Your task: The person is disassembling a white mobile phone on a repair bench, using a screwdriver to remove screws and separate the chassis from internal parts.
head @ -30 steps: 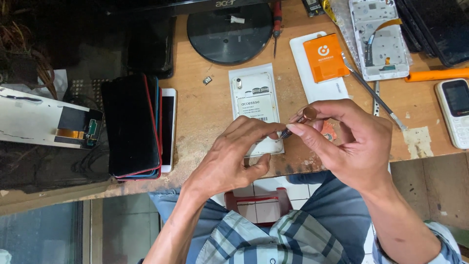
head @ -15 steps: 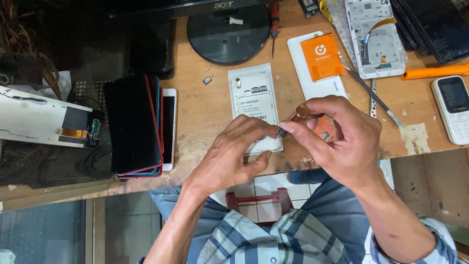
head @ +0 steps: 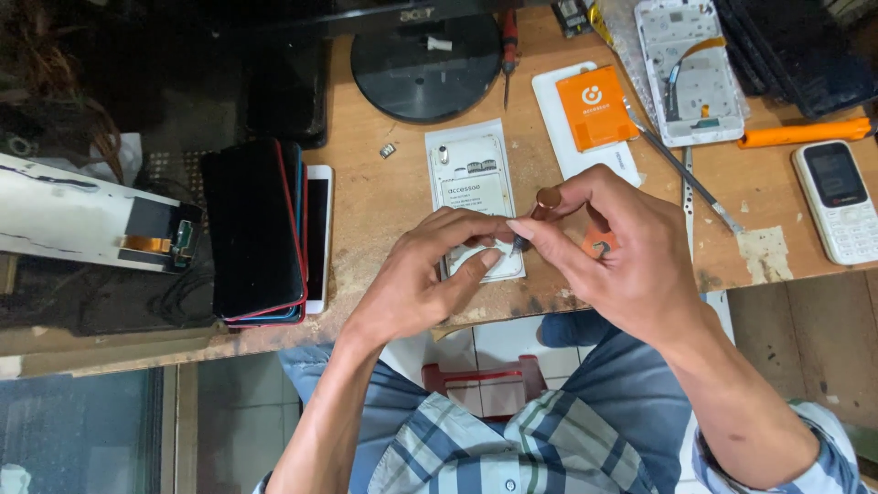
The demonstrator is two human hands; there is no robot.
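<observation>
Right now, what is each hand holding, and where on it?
The right hand pinches a small screwdriver by its brown handle. The left hand presses the white phone back at its lower end.

A stack of phones (head: 261, 233), a white keypad phone (head: 839, 201), an orange-handled tool (head: 805, 134).

A worn wooden workbench (head: 384, 210) (edge chipped) stands over pale tiled floor (head: 498, 343).
</observation>
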